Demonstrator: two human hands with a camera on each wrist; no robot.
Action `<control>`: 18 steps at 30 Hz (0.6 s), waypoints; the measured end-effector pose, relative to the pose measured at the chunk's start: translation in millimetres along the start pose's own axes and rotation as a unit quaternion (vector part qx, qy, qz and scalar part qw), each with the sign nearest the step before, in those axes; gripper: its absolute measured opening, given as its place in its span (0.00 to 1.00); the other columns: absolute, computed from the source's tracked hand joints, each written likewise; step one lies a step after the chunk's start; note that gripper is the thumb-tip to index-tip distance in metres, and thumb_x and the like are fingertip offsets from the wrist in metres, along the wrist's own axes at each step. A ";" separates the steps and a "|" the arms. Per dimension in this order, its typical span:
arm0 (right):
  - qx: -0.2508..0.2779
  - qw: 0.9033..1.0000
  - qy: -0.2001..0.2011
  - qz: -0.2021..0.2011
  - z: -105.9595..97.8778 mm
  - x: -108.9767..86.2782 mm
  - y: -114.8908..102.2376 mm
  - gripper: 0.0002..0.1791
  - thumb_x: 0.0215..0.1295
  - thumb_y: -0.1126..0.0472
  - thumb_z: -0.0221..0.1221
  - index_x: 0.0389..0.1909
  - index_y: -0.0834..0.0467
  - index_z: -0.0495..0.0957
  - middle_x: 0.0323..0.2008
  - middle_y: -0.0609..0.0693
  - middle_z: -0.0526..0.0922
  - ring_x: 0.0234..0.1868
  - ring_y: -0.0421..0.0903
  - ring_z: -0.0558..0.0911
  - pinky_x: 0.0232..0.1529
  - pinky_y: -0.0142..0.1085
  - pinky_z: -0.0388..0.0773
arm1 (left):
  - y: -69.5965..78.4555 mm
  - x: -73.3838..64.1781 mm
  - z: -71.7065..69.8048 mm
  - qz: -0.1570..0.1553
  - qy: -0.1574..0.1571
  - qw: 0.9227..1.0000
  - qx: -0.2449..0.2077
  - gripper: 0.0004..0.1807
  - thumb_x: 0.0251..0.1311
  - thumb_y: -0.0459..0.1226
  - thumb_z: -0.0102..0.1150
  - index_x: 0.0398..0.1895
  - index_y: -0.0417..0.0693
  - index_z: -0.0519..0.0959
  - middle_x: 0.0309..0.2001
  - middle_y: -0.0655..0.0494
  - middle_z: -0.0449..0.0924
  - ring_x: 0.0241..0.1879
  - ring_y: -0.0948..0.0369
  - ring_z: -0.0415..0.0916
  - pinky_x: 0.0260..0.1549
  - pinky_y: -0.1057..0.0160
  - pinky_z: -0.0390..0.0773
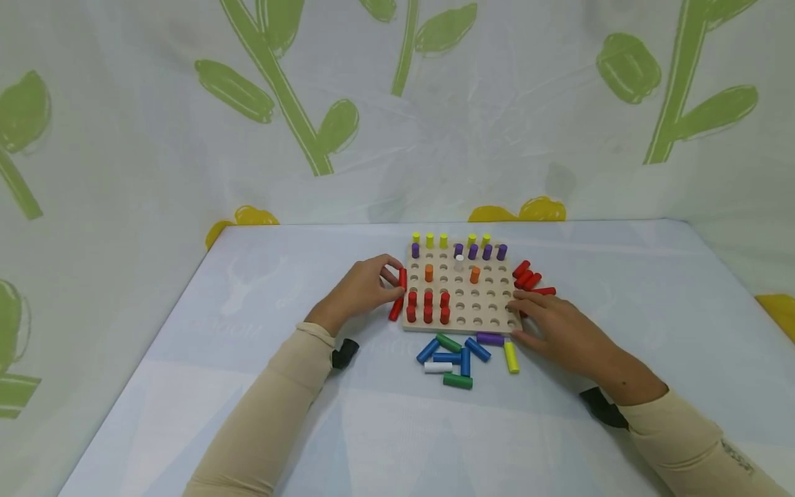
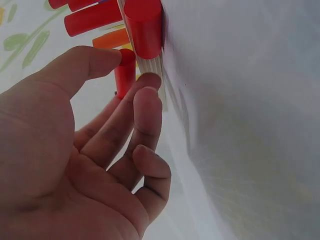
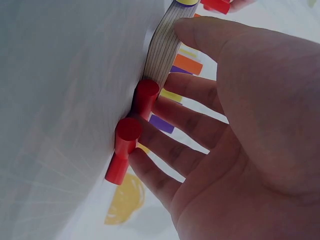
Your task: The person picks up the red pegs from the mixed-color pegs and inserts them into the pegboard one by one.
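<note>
A pale wooden peg board lies on the table, with coloured pegs standing in some of its holes. At its left edge my left hand pinches a red peg between thumb and fingertips. Another red peg lies on the table close by, against the board's side. My right hand rests at the board's right front corner, its fingers extended along the right side and its thumb at the edge. Loose red pegs lie beside those fingers in the right wrist view.
In front of the board lie several loose blue pegs, two green pegs, a white peg, a purple peg and a yellow peg. A white cloth wall with green leaf shapes rises behind the table.
</note>
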State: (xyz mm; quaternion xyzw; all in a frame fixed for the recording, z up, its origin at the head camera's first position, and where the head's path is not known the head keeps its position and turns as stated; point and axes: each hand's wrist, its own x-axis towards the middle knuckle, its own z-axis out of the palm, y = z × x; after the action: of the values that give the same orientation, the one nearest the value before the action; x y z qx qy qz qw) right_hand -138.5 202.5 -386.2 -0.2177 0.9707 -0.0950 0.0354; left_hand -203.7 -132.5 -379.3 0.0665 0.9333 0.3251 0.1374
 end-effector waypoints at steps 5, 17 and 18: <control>0.001 1.000 -0.004 0.001 -0.3 1.3 1.0 0.34 0.60 0.49 0.70 0.65 0.55 0.75 0.69 0.61 0.72 0.67 0.65 0.72 0.60 0.60 0.75 | 3.1 -0.1 0.4 -0.002 -0.010 1.000 0.005 0.25 0.63 0.43 0.66 0.62 0.57 0.72 0.48 0.56 0.84 0.46 0.58 0.78 0.44 0.62 0.83; 0.000 1.000 0.000 -0.007 -0.8 2.1 1.8 0.33 0.60 0.50 0.70 0.65 0.55 0.75 0.69 0.61 0.72 0.67 0.66 0.72 0.60 0.61 0.75 | 6.3 -0.5 1.7 0.001 -0.021 1.000 0.008 0.26 0.63 0.40 0.64 0.63 0.61 0.69 0.48 0.55 0.81 0.42 0.57 0.77 0.42 0.63 0.83; -0.001 1.000 0.000 -0.009 -0.8 2.1 1.7 0.33 0.60 0.50 0.70 0.65 0.55 0.75 0.69 0.61 0.72 0.67 0.66 0.72 0.60 0.61 0.75 | 6.3 -0.6 1.6 0.003 -0.021 1.000 0.008 0.26 0.63 0.40 0.65 0.64 0.60 0.69 0.48 0.55 0.81 0.42 0.57 0.77 0.42 0.63 0.83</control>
State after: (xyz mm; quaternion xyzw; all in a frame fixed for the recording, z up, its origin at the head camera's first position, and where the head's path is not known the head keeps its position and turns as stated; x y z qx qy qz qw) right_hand -141.2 203.2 -385.8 -0.2259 0.9690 -0.0945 0.0340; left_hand -202.4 -126.8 -376.4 0.0777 0.9326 0.3164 0.1556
